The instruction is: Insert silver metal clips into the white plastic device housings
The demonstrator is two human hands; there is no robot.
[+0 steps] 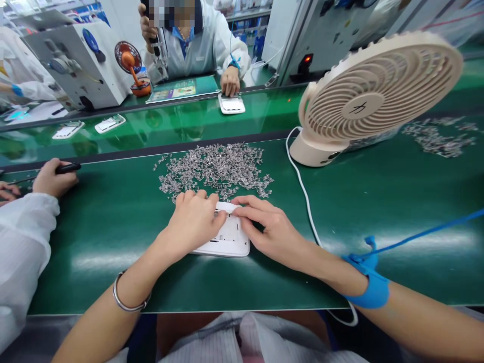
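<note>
White casing: I see it [223, 247] at the centre of the frame, flat on the green tabletop [113, 227], its recessed, slotted face up.
Left hand: it [196, 217] lies over the casing's left part, fingers bent toward the far edge, thumb stretched across the face. Whether it grips or only steadies, I cannot tell from here.
Right hand: at the casing's upper right; it [264, 224] has thumb and fingers drawn close together, fingertips touching the face near the left thumb. I cannot tell whether a small part is pinched between them.
Small metal parts: a loose pile [219, 166] just beyond the casing, near the left fingertips.
Wrists: metal bangle [130, 300] on the left, blue strap [372, 287] with cord on the right.
Beige fan: upper right [325, 151], white cable [306, 196] trailing down past the right hand.
Fan mark: dark sign on the hub [362, 106]; I cannot read it.
Printed sheet: top centre-left, green [181, 91]; its print is too small for me.
Co-workers: a hand [56, 179] at far left holds a dark-handled tool [68, 168]; another [230, 80], top centre, touches a second casing [232, 105].
</note>
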